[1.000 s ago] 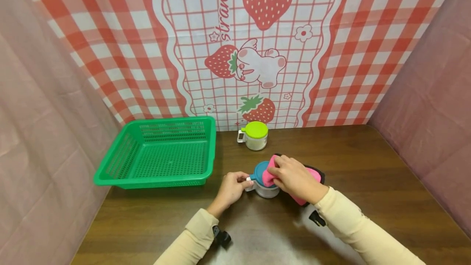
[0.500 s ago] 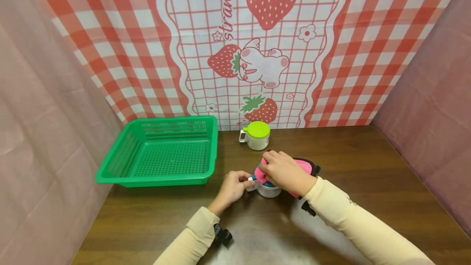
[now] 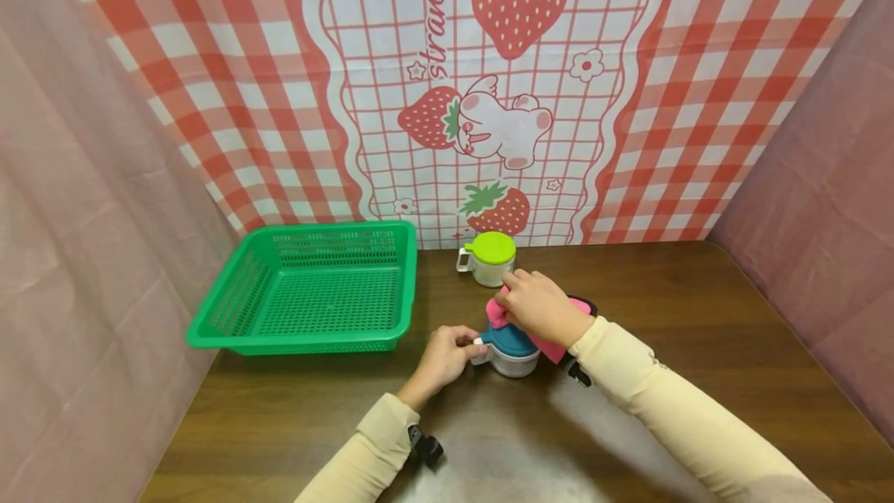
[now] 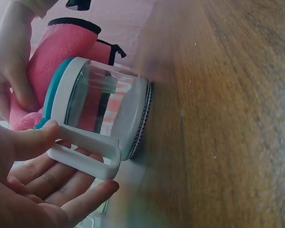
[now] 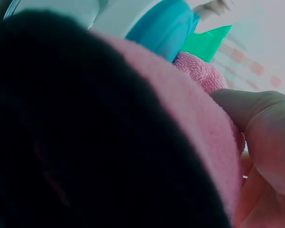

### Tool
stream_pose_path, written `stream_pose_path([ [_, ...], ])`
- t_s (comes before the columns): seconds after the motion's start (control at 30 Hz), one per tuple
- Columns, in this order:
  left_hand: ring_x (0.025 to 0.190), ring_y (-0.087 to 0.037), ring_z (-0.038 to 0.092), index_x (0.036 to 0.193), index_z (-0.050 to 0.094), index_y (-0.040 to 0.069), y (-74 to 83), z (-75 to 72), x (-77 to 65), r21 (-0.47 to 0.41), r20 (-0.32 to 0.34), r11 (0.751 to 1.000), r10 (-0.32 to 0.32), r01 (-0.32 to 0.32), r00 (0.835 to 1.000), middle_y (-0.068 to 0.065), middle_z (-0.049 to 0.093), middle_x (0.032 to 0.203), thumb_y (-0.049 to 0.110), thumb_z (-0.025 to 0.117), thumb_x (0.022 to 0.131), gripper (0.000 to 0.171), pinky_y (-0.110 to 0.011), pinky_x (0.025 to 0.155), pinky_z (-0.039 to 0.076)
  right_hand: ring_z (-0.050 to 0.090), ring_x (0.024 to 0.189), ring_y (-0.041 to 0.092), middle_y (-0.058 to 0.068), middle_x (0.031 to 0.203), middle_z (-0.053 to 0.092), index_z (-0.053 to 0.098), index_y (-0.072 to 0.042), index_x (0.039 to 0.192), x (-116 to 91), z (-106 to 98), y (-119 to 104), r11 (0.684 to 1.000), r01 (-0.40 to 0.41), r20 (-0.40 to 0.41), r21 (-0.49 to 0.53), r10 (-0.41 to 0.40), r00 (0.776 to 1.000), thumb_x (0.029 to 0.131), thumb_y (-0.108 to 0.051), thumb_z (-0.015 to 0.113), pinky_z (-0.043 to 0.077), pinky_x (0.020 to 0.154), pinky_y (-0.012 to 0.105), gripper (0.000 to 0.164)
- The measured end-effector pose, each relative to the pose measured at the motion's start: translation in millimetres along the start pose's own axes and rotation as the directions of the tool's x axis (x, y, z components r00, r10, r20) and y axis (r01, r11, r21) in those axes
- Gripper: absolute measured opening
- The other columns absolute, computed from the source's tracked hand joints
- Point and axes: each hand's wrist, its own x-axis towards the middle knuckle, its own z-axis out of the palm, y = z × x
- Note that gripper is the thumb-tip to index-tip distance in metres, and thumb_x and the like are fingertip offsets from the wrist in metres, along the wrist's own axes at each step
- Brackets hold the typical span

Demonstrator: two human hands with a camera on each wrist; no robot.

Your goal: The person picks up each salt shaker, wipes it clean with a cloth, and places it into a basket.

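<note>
A clear seasoning jar (image 3: pixel 514 365) with a white handle and a blue lid (image 3: pixel 515 341) stands on the table. My left hand (image 3: pixel 443 355) pinches its handle (image 4: pixel 107 149) between thumb and fingers, the thumb close to the lid's tab. A pink cloth (image 3: pixel 498 315) with black edging is bunched in the grip of my right hand (image 3: pixel 543 307), at the far side of the lid. In the left wrist view the cloth also hangs down behind the jar. Cloth and black edging fill much of the right wrist view, hiding most of the jar there.
Behind the hands stands a second jar (image 3: pixel 493 249) with a lime-green lid, close to the right hand's fingers. An open green plastic basket (image 3: pixel 300 344) sits at the left. A strawberry-print cloth (image 3: pixel 503 123) hangs along the back edge of the wooden table (image 3: pixel 698 348).
My right hand has slid the cloth left and then away across the blue lid to its far side, baring the lid's near part. The left hand keeps hold of the handle.
</note>
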Motion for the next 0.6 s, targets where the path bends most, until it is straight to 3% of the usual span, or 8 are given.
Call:
stream_pose_path([
  [0.37,0.065,-0.004,0.051,0.089,0.073,-0.004,-2.1,2.0,-0.4,-0.015,-0.003,1.0,-0.013,0.013,1.0,-0.013,0.072,0.079,0.007,0.075,0.081,0.014,-0.017,0.058,0.043,0.057,0.075,0.024,0.007,0.081,0.061,0.075,-0.013,0.084,-12,0,18,0.998,-0.056,0.018,0.006,0.056,0.998,0.077,-0.015,0.079,0.051,0.064,0.037,0.008],
  [0.6,0.063,-0.012,0.056,0.09,0.073,-0.005,-2.4,1.7,-0.4,-0.048,-0.004,0.999,-0.019,0.019,1.0,-0.016,0.072,0.078,0.007,0.075,0.081,0.015,-0.018,0.054,0.044,0.056,0.074,0.024,0.007,0.08,0.06,0.074,-0.013,0.08,-23,-4,20,0.998,-0.063,0.019,0.016,0.063,0.998,0.076,-0.014,0.079,0.049,0.062,0.036,0.007],
])
